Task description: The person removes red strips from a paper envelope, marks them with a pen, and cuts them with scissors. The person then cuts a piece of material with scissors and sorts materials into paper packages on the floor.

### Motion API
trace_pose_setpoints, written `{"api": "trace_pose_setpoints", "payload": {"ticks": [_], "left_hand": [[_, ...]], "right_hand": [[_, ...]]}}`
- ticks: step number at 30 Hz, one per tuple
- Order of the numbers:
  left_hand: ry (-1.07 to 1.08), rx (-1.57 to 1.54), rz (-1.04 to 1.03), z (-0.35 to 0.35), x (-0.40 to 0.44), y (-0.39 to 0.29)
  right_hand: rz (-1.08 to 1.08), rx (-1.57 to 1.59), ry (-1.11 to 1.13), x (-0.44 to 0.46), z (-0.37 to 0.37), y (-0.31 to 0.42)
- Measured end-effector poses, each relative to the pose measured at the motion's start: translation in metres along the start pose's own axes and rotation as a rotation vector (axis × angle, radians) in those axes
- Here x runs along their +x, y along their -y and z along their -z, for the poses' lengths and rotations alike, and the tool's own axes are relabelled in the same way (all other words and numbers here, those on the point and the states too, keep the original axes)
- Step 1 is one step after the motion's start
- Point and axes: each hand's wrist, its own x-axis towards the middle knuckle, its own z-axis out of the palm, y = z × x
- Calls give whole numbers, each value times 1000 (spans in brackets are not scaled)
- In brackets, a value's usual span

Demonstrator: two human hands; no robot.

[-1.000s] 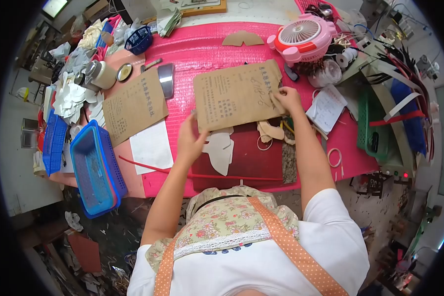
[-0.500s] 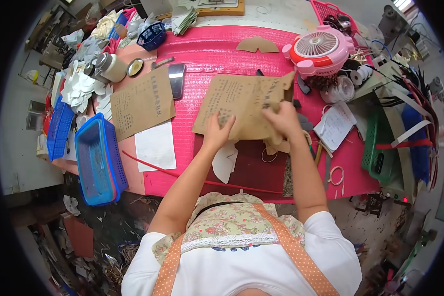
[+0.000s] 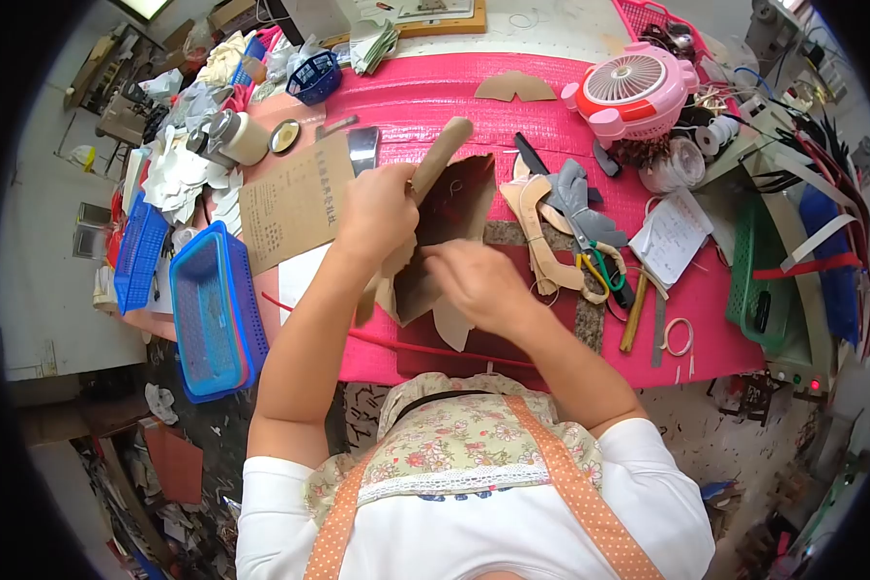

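My left hand (image 3: 382,215) is wrapped round one side of a brown paper envelope (image 3: 442,155), which is tilted so that its dark inside shows. My right hand (image 3: 480,282) is at the envelope's opening, fingers bent and drawn together. Whatever its fingertips hold is hidden. A pale cut piece (image 3: 451,324) lies below the envelope on the dark red board (image 3: 512,338). Right of my hands lie a bundle of tan cardboard patterns (image 3: 532,227), grey pieces (image 3: 580,198) and scissors (image 3: 599,274) with green and yellow handles.
A second printed envelope (image 3: 285,208) lies left, partly over a phone (image 3: 363,148) and white paper. Blue baskets (image 3: 177,367) stand at the left edge. A pink fan (image 3: 633,92) stands at the back right, near a handwritten sheet (image 3: 675,240). A red strip (image 3: 387,340) crosses the front.
The envelope has been lifted from the table and turned, its opening now facing my right hand. My left hand has moved up and left; the patterns and scissors have come into view.
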Motion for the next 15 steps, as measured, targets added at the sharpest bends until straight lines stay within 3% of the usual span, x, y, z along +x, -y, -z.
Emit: {"api": "trace_pose_setpoints", "payload": {"ticks": [3, 5, 6, 8, 9, 11, 12, 13, 15], "left_hand": [[-32, -10, -22, 9, -12, -6], [-45, -13, -48, 7, -18, -12], [-67, -51, -67, 4, -20, -14], [-51, -20, -83, -5, -18, -10], [-60, -23, -83, -7, -19, -11], [-108, -40, -98, -7, -18, -14], [-121, -42, -90, -6, -16, -16], [-144, -43, -110, -3, -12, -19], [-168, -39, -119, 2, -4, -23]], "right_hand": [[73, -125, -36, 10, 10, -15], [299, -524, -27, 29, 10, -19], [304, -526, -27, 38, 7, -26], [339, -1078, 166, 56, 2, -42], [345, -1086, 164, 67, 4, -43], [80, -1249, 635, 87, 7, -44], [226, -1328, 488, 88, -1, -66], [242, -1336, 486, 95, -12, -77], [77, -1472, 361, 107, -25, -79]]}}
